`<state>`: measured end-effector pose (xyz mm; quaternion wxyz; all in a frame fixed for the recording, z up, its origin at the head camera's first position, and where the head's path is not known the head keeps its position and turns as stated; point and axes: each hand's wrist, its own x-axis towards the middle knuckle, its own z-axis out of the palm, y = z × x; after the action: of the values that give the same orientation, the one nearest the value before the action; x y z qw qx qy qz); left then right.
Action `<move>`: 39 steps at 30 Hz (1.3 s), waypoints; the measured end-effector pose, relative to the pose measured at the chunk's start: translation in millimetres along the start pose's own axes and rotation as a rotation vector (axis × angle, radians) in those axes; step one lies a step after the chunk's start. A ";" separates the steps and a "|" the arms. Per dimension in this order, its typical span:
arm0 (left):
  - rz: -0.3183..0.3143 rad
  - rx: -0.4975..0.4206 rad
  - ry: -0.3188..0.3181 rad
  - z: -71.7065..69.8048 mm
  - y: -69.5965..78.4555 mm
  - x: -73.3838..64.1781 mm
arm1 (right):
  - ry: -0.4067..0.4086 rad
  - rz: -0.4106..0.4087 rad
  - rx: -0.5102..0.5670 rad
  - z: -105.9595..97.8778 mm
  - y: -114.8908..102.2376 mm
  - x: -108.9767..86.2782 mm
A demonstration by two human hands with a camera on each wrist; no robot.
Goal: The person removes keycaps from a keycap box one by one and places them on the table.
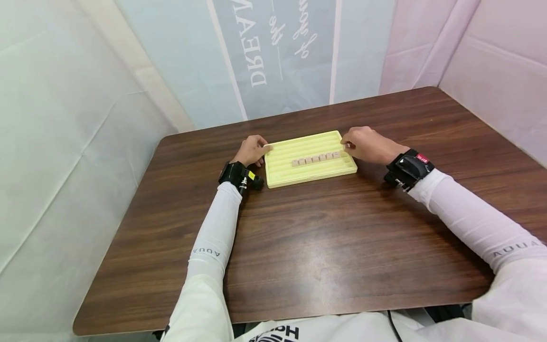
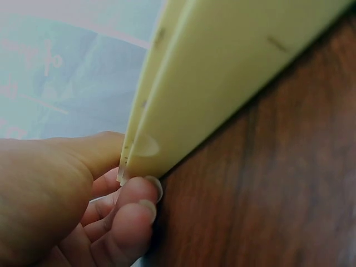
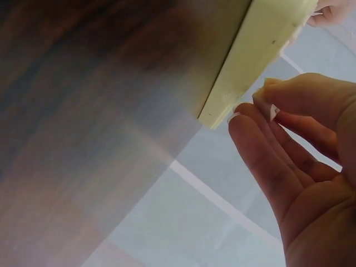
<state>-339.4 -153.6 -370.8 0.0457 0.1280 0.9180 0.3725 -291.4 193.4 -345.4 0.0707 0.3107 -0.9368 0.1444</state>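
A pale yellow tray (image 1: pixel 309 180) with long ridges lies on the brown table. Along one of its grooves, towards the right, stands a row of several small wooden tiles (image 1: pixel 315 159) with faint marks. My left hand (image 1: pixel 249 150) grips the tray's left end, the thumb over the rim and the fingertips low against the outer wall. At the opposite end, my right hand (image 1: pixel 367 144) pinches a small tile (image 3: pixel 266 105) between thumb and fingers, close by the tray's right rim. Most of that tile is hidden by the fingers.
The dark wood table (image 1: pixel 325 247) has rounded corners and extends well in front of the tray. Behind it hangs a pale curtain (image 1: pixel 290 57) with lettering, and white sheeting (image 1: pixel 64 142) closes off the left side. Cameras are strapped to both wrists.
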 end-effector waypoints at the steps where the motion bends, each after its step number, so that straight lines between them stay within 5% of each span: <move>1: 0.001 -0.003 -0.001 0.5 0.1 0.6 | 0.011 -0.003 -0.001 0.0 0.4 -0.7; 17: -0.005 -0.013 -0.003 -0.2 2.5 4.2 | 0.112 -0.107 0.016 -13.8 -17.8 -1.0; 28: -0.003 -0.018 0.016 -1.7 3.4 5.2 | 0.111 -0.142 0.051 -29.2 -41.6 -2.8; 39: -0.014 -0.012 0.006 -1.2 1.2 2.1 | 0.149 -0.331 0.084 -32.0 -71.6 -5.9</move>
<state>-341.4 -153.0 -369.0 0.0466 0.1202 0.9167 0.3782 -242.1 152.0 -300.1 0.1496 0.4516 -0.8583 0.1923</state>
